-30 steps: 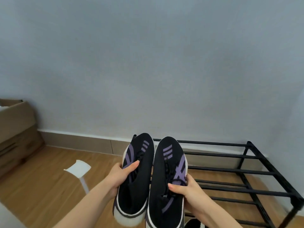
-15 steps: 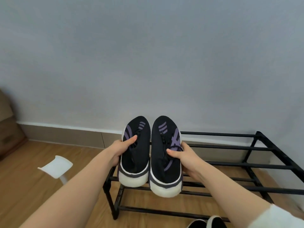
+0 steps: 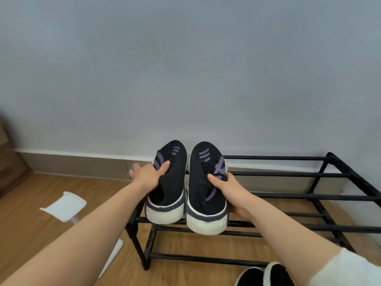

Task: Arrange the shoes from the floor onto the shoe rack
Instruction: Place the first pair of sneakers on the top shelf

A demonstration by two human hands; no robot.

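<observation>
Two black sneakers with purple stripes and white soles sit side by side at the left end of the black metal shoe rack's (image 3: 288,196) top tier, toes toward the wall. My left hand (image 3: 149,176) grips the left sneaker (image 3: 172,182) from its outer side, thumb on the tongue. My right hand (image 3: 228,189) holds the right sneaker (image 3: 203,188) the same way, its heel hanging over the rack's front bar. A further pair of black shoes with white rims (image 3: 261,275) lies on the floor at the bottom edge.
The rack stands against a grey wall, with its right end close to a side wall. A white stand (image 3: 66,206) rises from the wooden floor left of the rack. Brown cardboard boxes (image 3: 8,166) sit at the far left.
Both hands have carried the sneakers forward and down onto the rack's top tier. The sneakers lie a little further apart than before.
</observation>
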